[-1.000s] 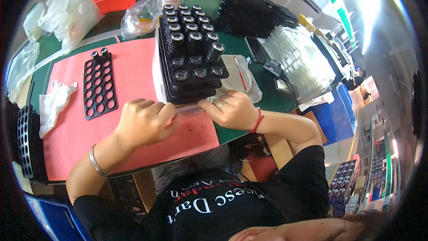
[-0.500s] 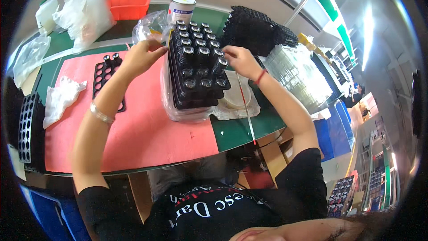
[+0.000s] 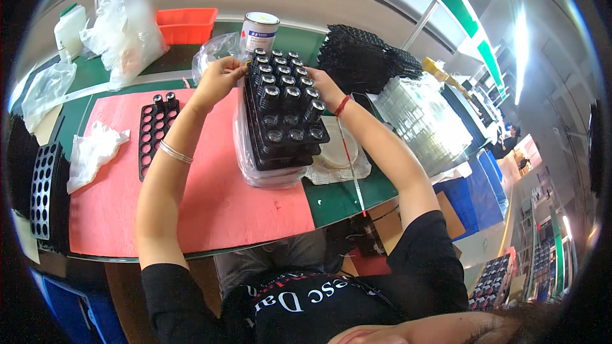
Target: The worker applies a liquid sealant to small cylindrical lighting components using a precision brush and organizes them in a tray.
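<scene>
A stack of black trays [image 3: 274, 157] stands in front of me, its top holding rows of shiny black-and-silver cylinders [image 3: 291, 93]. One cylinder [image 3: 315, 109] near the right edge stands higher than its neighbours. My left hand [image 3: 222, 79] is at the far left edge of the stack, thumb and fingers pinched together beside a small yellow bit; what they hold is too small to make out. Against the right side rests my right hand [image 3: 326, 91], with its fingertips hidden behind the cylinders. Clear plastic wrapping [image 3: 245, 169] lies under the stack.
On the pink mat [image 3: 210, 210] lie a perforated black tray [image 3: 148, 134] with two cylinders and a crumpled white cloth [image 3: 95, 153]. Behind stand a white can [image 3: 259, 33] and a red bin [image 3: 187, 25]. More black trays [image 3: 366, 57] and clear trays [image 3: 417, 114] are piled right.
Both hands have moved farther along the stack's sides, toward its far end. My right hand has come closer in against the cylinders. The whole view has shifted slightly.
</scene>
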Demonstrator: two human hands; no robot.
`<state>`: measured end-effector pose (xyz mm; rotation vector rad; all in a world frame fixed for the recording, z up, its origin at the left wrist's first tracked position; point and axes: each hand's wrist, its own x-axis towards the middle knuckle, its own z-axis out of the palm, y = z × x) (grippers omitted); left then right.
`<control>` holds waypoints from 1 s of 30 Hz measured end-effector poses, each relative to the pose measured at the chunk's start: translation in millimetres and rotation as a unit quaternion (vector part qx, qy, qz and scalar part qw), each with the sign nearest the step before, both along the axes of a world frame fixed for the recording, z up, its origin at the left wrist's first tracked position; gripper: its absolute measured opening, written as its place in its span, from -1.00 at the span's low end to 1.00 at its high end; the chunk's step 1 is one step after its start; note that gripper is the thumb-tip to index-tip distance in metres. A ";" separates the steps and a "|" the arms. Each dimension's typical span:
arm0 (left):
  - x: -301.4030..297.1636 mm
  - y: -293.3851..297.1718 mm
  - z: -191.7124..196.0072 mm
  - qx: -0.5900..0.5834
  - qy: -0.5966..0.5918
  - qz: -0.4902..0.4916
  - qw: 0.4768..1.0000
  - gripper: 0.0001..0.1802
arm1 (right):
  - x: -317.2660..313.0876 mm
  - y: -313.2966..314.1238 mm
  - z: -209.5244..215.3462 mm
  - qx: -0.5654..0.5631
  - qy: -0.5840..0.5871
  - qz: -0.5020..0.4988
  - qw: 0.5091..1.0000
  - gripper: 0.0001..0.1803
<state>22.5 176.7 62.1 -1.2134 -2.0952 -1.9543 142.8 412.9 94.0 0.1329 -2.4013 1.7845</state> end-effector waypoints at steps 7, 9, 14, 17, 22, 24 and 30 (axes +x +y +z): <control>9.1 8.3 5.9 0.089 -0.151 -0.026 0.984 -0.83 | 3.6 -5.1 1.3 -0.056 0.004 0.005 0.998 -0.51; 10.3 4.6 8.9 0.066 -0.158 -0.033 0.985 -0.83 | 2.3 -2.2 -0.3 -0.018 -0.013 -0.032 0.999 -0.52; 5.4 -5.7 -0.1 0.007 -0.177 -0.028 0.984 -0.83 | 6.0 -10.2 3.2 0.024 0.003 -0.036 0.999 -0.61; 16.5 -15.1 10.3 -0.061 -0.163 -0.019 0.985 -0.76 | 16.2 -18.8 14.0 0.055 0.004 -0.036 0.998 -0.68; 13.4 -17.2 10.1 -0.115 -0.103 -0.051 0.987 -0.77 | 4.3 -0.1 3.8 0.056 0.024 -0.021 0.998 -0.69; -11.0 -8.8 -16.7 -0.075 -0.019 -0.064 0.995 -0.75 | 0.1 -1.4 1.5 0.062 0.023 -0.018 0.998 -0.69; -17.5 6.8 -30.8 -0.060 0.077 0.022 0.995 -0.77 | 4.1 -1.3 0.7 -0.019 -0.001 0.005 1.000 -0.66</control>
